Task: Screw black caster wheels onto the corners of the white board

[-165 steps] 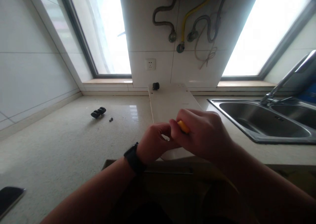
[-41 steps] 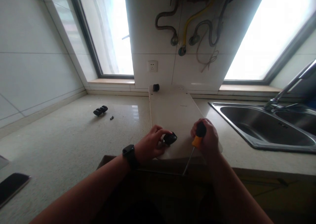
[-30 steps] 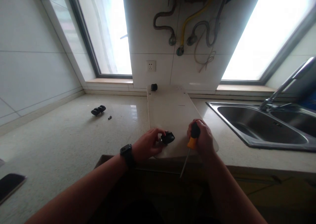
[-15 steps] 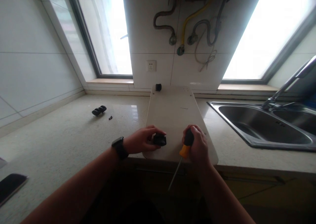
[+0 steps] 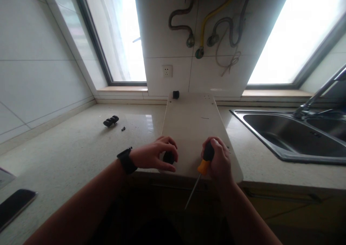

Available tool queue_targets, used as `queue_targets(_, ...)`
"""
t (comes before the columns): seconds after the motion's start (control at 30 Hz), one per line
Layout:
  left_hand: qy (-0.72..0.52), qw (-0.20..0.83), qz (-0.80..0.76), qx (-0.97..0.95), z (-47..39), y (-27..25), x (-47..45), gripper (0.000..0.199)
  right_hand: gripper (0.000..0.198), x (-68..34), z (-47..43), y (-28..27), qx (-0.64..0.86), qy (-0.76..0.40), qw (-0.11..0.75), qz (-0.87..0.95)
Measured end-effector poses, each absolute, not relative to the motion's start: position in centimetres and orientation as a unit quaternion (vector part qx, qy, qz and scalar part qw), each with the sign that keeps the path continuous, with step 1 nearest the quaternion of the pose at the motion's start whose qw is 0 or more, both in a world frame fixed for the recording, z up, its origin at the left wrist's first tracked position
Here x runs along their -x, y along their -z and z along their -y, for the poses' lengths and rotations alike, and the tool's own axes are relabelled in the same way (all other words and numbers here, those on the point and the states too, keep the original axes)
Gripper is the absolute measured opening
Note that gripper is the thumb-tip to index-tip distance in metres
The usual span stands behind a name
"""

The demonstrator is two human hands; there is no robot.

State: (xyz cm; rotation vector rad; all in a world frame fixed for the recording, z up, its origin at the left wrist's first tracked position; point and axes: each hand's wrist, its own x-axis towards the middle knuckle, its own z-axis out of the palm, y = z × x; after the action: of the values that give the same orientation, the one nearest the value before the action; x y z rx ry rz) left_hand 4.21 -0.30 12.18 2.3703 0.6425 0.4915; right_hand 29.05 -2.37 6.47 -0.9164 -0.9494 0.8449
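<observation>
A white board (image 5: 189, 129) with rounded corners and small holes lies on the counter, its near end at the front edge. My left hand (image 5: 158, 153), with a black watch on the wrist, curves its fingers and thumb around a small black foot-like piece (image 5: 168, 157) at the board's near left corner. The fingers partly cover that piece. My right hand (image 5: 220, 158) is closed round the black and orange handle of a screwdriver (image 5: 204, 165), whose shaft points down past the counter edge. A similar black piece (image 5: 176, 94) stands at the board's far left corner.
Several black pieces (image 5: 111, 121) sit in a row on the counter at left, beside a few tiny dark screws (image 5: 123, 128). A phone (image 5: 16, 205) lies at the near left. The steel sink (image 5: 270, 149) is at right. Hoses (image 5: 181, 27) hang on the wall.
My left hand has shifted the black piece slightly left to the board's near corner, and its fingers have loosened and curled over it. The right hand keeps the screwdriver, nearly still.
</observation>
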Motion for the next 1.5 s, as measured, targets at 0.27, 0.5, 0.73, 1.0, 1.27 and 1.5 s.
queue_targets(0.27, -0.185, 0.31, -0.222, -0.906, -0.1, -12.8, -3.7, 0.011, 0.025, -29.2, 2.3, -6.3, 0.424, -0.365, 0.714, 0.42)
queue_targets(0.5, -0.167, 0.338, -0.276, -0.884, -0.4, -12.7, -2.4, 0.045, 0.023, -28.0, 3.2, -6.3, 0.431, -0.358, 0.726, 0.399)
queue_targets(0.73, -0.177, 0.451, -0.239, -0.842, -1.9, -12.2, -0.8, 0.041, 0.018, -27.4, 3.4, -7.6, 0.435, -0.384, 0.734, 0.352)
queue_targets(1.0, -0.185, 0.488, -0.216, -0.826, -2.9, -11.4, 0.0, 0.035, 0.025, -29.2, 0.2, -15.7, 0.32, -0.417, 0.786, 0.325)
queue_targets(1.27, -0.173, 0.47, -0.238, -0.832, -2.8, -11.9, 0.2, 0.041, 0.02, -26.9, -6.6, -13.0, 0.322, -0.519, 0.739, 0.284)
queue_targets(1.5, -0.178, 0.441, -0.242, -0.846, -2.8, -12.1, 0.3, 0.05, 0.024, -26.1, -7.0, -10.1, 0.347, -0.544, 0.711, 0.28)
